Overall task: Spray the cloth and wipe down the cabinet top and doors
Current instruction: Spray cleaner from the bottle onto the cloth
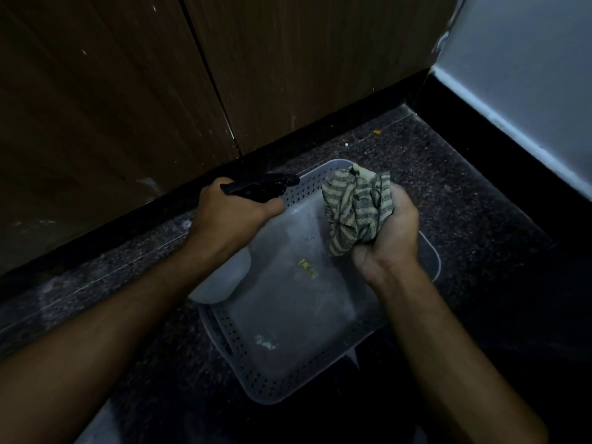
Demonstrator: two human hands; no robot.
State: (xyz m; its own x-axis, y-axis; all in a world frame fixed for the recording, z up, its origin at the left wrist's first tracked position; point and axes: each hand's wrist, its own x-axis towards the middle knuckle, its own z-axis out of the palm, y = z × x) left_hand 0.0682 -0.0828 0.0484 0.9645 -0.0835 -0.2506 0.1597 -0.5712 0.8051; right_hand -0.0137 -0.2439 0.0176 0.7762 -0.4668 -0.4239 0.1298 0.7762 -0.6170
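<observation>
My left hand (235,208) grips a spray bottle (224,278) by its black trigger head (261,184); the pale bottle body hangs below my wrist. The nozzle points right, toward a bunched green-and-grey striped cloth (357,208) held in my right hand (389,235). Both hands hover over a basket. Two dark brown wooden cabinet doors (128,75) stand upright just beyond, split by a thin vertical gap.
A grey perforated plastic basket (243,350) sits on the dark speckled stone floor (448,193), holding only small scraps. A black plinth runs under the doors. A pale wall (528,75) with a black skirting rises at the right.
</observation>
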